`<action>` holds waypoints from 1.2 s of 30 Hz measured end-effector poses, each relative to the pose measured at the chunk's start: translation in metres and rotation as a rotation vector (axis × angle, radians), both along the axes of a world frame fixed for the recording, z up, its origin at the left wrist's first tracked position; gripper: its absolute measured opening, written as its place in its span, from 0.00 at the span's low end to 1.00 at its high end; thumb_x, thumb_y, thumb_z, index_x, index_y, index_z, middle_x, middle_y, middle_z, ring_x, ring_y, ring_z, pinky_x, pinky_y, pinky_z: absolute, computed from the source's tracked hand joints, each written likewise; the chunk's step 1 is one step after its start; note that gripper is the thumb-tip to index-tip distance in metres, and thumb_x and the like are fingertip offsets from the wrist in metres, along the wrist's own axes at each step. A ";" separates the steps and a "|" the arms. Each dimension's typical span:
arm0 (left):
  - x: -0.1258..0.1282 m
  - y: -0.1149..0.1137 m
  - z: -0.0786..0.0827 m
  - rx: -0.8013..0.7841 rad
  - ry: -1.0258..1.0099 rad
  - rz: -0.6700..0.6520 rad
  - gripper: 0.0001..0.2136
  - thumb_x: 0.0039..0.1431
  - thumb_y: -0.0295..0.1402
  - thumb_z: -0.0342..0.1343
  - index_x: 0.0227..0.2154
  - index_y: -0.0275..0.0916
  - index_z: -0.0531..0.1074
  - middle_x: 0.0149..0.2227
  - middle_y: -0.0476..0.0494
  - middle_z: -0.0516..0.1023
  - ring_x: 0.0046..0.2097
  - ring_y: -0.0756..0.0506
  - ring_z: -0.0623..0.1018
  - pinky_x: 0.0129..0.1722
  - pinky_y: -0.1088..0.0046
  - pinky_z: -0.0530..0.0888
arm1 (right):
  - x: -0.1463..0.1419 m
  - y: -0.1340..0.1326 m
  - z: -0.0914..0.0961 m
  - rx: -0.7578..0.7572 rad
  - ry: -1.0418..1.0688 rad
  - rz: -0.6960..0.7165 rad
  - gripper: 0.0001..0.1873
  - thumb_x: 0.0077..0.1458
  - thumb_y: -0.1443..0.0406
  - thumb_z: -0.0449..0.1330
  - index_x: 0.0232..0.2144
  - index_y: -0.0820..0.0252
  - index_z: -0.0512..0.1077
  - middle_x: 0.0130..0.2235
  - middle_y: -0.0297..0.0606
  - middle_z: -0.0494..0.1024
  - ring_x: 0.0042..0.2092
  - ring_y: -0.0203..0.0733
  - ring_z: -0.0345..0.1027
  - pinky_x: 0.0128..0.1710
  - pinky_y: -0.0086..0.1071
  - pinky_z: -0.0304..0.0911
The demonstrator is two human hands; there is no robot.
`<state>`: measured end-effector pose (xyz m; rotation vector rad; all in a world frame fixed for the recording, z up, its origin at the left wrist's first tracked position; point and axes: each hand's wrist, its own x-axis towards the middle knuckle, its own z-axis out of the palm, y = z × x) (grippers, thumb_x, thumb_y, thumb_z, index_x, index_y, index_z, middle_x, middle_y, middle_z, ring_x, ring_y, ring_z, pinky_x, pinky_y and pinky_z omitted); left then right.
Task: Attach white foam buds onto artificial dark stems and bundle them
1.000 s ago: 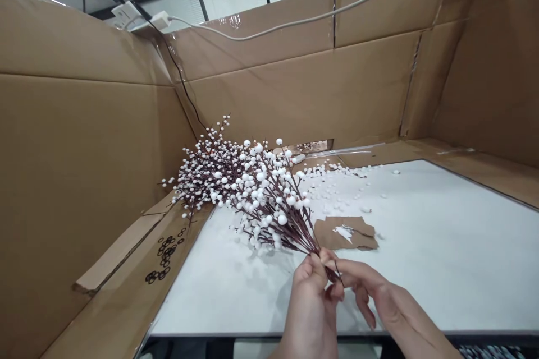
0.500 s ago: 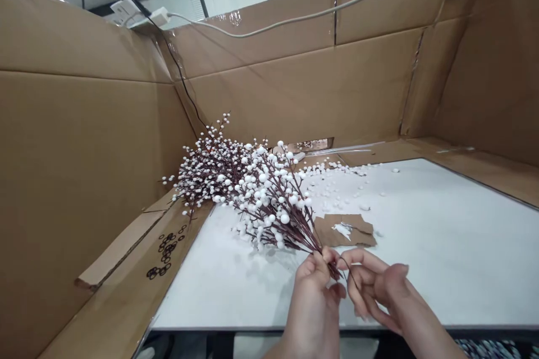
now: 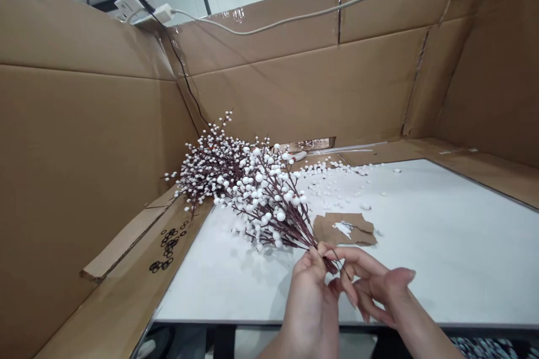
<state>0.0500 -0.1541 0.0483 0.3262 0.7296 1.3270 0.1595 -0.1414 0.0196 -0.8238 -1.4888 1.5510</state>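
My left hand (image 3: 309,286) is closed around the lower stems of a bunch of white berry branches (image 3: 269,202), whose heads point up and to the left. At the stem ends, my right hand (image 3: 366,283) has its fingers hooked in a thin black elastic band (image 3: 339,262), stretched beside the stems. Its thumb stands apart from the other fingers. How far the band runs around the stems is hidden by my fingers. Behind the held bunch lies a pile of similar berry branches (image 3: 206,168).
Several black elastic bands (image 3: 169,247) lie on the cardboard at left. A torn cardboard piece (image 3: 357,230) with a white scrap rests on the white board (image 3: 442,258). Loose white berries (image 3: 328,167) are scattered along its back edge. Cardboard walls (image 3: 273,90) enclose the surface.
My right hand has moved slightly left, bringing its fingertips and the elastic band closer against the stems by my left hand. The bunch has shifted slightly left.
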 end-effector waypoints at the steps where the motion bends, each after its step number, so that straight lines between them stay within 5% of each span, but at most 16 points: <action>1: 0.001 -0.001 0.001 -0.024 -0.009 0.012 0.07 0.48 0.32 0.55 0.23 0.38 0.62 0.26 0.51 0.63 0.24 0.52 0.62 0.28 0.73 0.61 | 0.000 -0.001 0.001 0.024 -0.031 -0.002 0.52 0.35 0.33 0.26 0.45 0.59 0.65 0.22 0.29 0.60 0.16 0.26 0.37 0.18 0.27 0.47; 9: 0.004 -0.004 0.001 -0.047 -0.040 0.055 0.05 0.42 0.24 0.53 0.21 0.38 0.61 0.25 0.51 0.62 0.22 0.53 0.61 0.26 0.74 0.59 | 0.011 0.007 -0.003 0.273 -0.226 0.090 0.50 0.36 0.34 0.27 0.45 0.54 0.67 0.22 0.33 0.63 0.20 0.33 0.50 0.17 0.26 0.52; 16: 0.009 -0.005 0.004 -0.110 -0.057 0.097 0.03 0.47 0.23 0.50 0.23 0.37 0.64 0.24 0.51 0.66 0.18 0.55 0.60 0.21 0.76 0.58 | 0.012 -0.004 0.011 0.458 -0.381 0.034 0.42 0.46 0.39 0.28 0.49 0.52 0.64 0.37 0.40 0.72 0.30 0.40 0.64 0.28 0.31 0.64; 22: 0.008 -0.006 0.002 -0.235 -0.229 0.084 0.06 0.43 0.21 0.56 0.25 0.37 0.69 0.32 0.50 0.71 0.30 0.53 0.70 0.30 0.76 0.63 | 0.018 -0.003 0.023 0.666 -0.530 0.102 0.35 0.53 0.44 0.31 0.51 0.50 0.63 0.45 0.42 0.70 0.43 0.46 0.66 0.37 0.32 0.65; 31: 0.006 -0.007 -0.001 -0.156 -0.427 -0.166 0.04 0.45 0.28 0.61 0.24 0.37 0.72 0.27 0.51 0.73 0.28 0.53 0.72 0.28 0.77 0.64 | 0.025 -0.003 0.041 1.028 -0.714 0.111 0.25 0.59 0.54 0.36 0.49 0.54 0.65 0.32 0.39 0.71 0.30 0.39 0.66 0.27 0.28 0.63; 36: 0.005 -0.007 -0.004 -0.093 -0.469 -0.152 0.08 0.38 0.27 0.66 0.23 0.36 0.73 0.27 0.53 0.74 0.29 0.54 0.73 0.29 0.80 0.67 | 0.028 -0.004 0.046 1.284 -0.873 0.103 0.18 0.57 0.65 0.45 0.49 0.56 0.63 0.32 0.39 0.70 0.28 0.38 0.63 0.24 0.29 0.59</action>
